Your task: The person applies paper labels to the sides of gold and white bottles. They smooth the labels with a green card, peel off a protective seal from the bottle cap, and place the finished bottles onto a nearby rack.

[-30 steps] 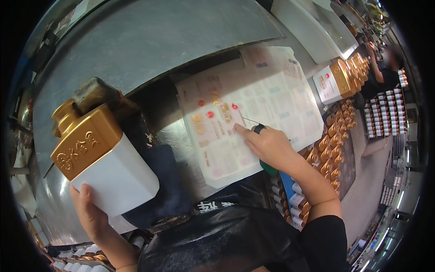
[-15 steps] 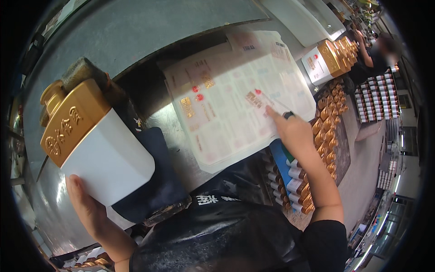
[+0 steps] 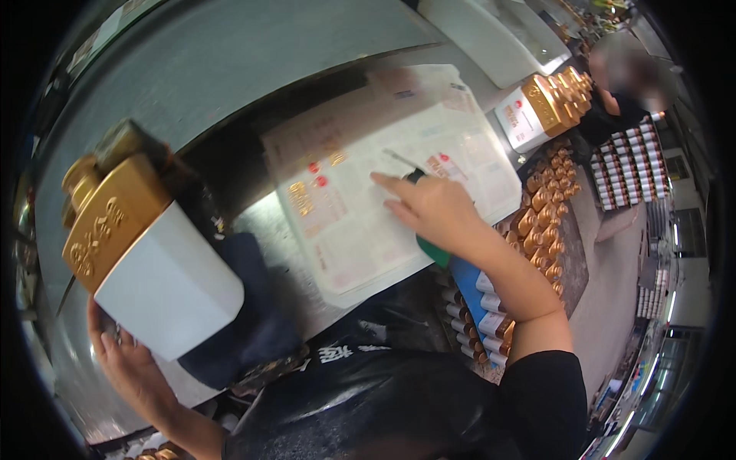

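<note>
My right hand [image 3: 433, 211] is closed round a green-handled tool [image 3: 434, 251] with a thin metal tip, over a stack of pale label sheets [image 3: 345, 261]. Its index finger points across the top sheet, which bears red marks and gold printing. A white bottle with a gold shoulder [image 3: 172, 280] leans on a dark padded cloth [image 3: 264, 280] at the left. My left hand [image 3: 130, 368] is beside the bottle's lower left edge, fingers apart, their tips partly hidden by the bottle.
A labelled white and gold bottle [image 3: 525, 119] stands in a row beyond the sheets, near a white tray [image 3: 498, 38]. Many gold-topped bottles [image 3: 548, 218] stand at the right. Another person [image 3: 625, 77] is at the far right, before stacked bottles [image 3: 632, 169].
My right hand has moved left across the sheets with the tool, uncovering the label on the right. My left thumb has come off the bottle's front face, and that hand sits lower.
</note>
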Action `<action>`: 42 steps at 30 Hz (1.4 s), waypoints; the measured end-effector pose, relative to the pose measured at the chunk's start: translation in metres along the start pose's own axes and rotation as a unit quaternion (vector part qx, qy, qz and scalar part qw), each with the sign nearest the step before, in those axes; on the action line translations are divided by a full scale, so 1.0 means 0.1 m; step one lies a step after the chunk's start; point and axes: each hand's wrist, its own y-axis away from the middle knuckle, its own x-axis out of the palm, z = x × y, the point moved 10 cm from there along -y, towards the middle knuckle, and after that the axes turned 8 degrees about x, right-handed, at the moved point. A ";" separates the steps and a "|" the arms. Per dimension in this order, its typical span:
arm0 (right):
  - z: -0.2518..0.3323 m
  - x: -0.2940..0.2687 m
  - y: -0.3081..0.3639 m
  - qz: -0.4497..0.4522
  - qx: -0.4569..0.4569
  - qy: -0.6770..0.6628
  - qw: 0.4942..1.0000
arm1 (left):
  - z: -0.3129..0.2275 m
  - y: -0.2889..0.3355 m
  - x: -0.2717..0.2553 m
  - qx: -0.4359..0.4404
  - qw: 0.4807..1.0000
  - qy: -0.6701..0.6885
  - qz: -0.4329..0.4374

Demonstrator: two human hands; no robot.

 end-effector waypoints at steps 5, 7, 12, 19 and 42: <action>-1.23 -0.36 -0.39 -0.045 0.131 0.006 0.990 | 0.00 -0.06 -0.08 -0.006 0.999 0.002 -0.042; -1.74 -0.38 -0.47 -0.065 0.169 0.052 0.982 | 0.04 -0.11 -0.09 -0.006 0.998 -0.009 -0.060; -2.40 -0.31 -0.34 -0.043 0.212 0.102 0.971 | -0.03 -0.17 -0.01 0.020 0.988 -0.098 -0.122; -1.55 -0.35 0.69 0.040 0.223 0.001 0.974 | -0.15 -0.24 -0.08 0.045 0.980 -0.138 -0.136; -2.73 -0.37 1.56 -0.096 0.420 -0.080 0.899 | -0.20 -0.32 -0.40 0.098 0.993 -0.037 -0.060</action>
